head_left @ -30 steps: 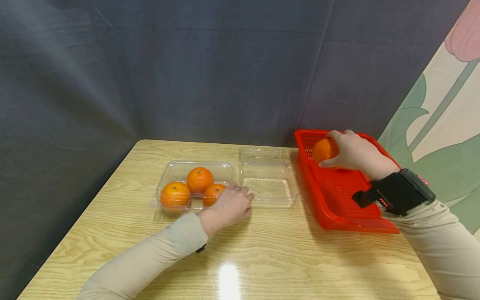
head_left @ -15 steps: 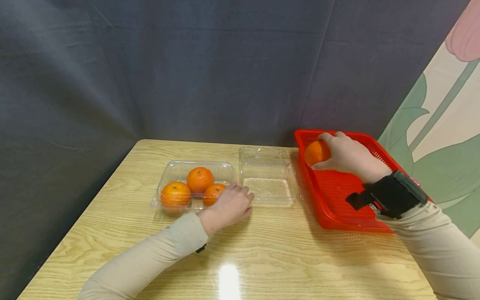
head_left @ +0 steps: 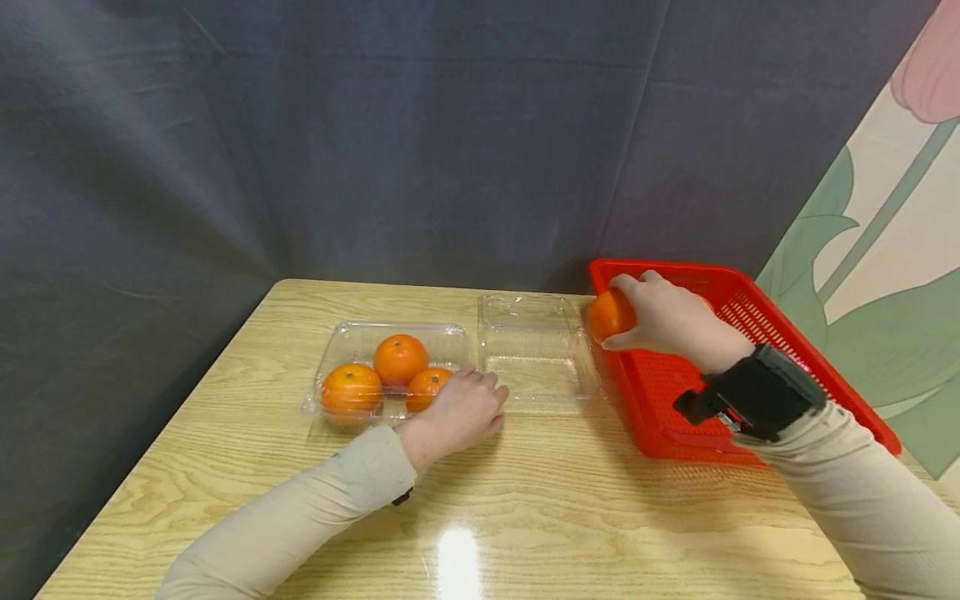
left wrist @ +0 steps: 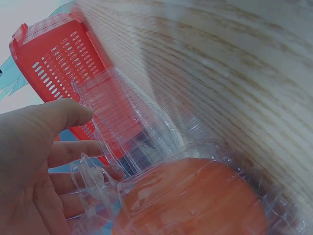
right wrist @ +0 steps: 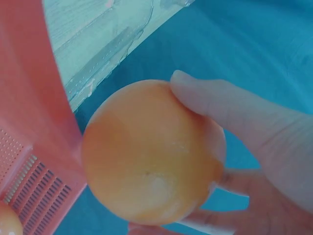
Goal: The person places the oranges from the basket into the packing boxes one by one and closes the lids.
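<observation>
Pale wooden table [head_left: 540, 533]: a person's left hand [head_left: 459, 412], fingers relaxed, lies at a clear box [head_left: 405, 326] of three oranges [head_left: 400, 360]; farther off, the right hand [head_left: 671, 321] grips a single orange [head_left: 611, 315] at a red basket's left rim [head_left: 626, 379], before a dark curtain [head_left: 420, 167].

Dark blue-grey cloth curtain [head_left: 420, 150], lightly creased, hung from eight o'clock round through twelve to two. Painted wall mural [head_left: 911, 267] filled two to three: pink tulip [head_left: 933, 75] at two, grey-green stem [head_left: 887, 210] slanting down from it, broad leaves [head_left: 892, 337] at three. Pale wood-grain tabletop [head_left: 570, 517] lay below the curtain; white glare spot [head_left: 457, 562] showed at six.
</observation>
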Demonstrator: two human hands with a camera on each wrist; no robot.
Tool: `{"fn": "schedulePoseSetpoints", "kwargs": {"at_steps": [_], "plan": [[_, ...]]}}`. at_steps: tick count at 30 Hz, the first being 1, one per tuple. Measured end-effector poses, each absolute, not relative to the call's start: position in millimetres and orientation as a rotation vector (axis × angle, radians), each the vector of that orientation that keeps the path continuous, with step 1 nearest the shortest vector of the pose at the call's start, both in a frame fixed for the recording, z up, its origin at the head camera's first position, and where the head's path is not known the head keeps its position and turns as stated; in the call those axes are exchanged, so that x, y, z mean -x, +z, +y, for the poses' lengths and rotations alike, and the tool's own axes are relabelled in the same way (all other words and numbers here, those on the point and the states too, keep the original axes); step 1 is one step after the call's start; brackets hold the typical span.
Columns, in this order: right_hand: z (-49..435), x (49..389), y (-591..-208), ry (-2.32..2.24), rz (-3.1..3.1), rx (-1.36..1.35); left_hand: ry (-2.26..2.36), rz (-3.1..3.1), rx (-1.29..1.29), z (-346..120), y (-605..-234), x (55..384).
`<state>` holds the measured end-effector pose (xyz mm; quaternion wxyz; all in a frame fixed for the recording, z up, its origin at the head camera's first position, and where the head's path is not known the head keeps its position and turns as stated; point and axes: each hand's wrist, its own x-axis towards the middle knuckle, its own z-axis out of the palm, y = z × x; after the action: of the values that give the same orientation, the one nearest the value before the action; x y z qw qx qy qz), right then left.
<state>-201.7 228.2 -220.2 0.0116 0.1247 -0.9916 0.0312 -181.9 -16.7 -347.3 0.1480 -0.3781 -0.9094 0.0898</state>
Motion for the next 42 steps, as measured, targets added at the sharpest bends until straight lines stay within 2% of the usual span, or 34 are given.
{"fn": "schedulePoseSetpoints", "kwargs": {"at_steps": [42], "plan": [[177.5, 205.2, -255.2, 0.023, -3.039, -0.618, 0.279, -2.620, 1.070, -15.7, -346.7, 182.0]]}}
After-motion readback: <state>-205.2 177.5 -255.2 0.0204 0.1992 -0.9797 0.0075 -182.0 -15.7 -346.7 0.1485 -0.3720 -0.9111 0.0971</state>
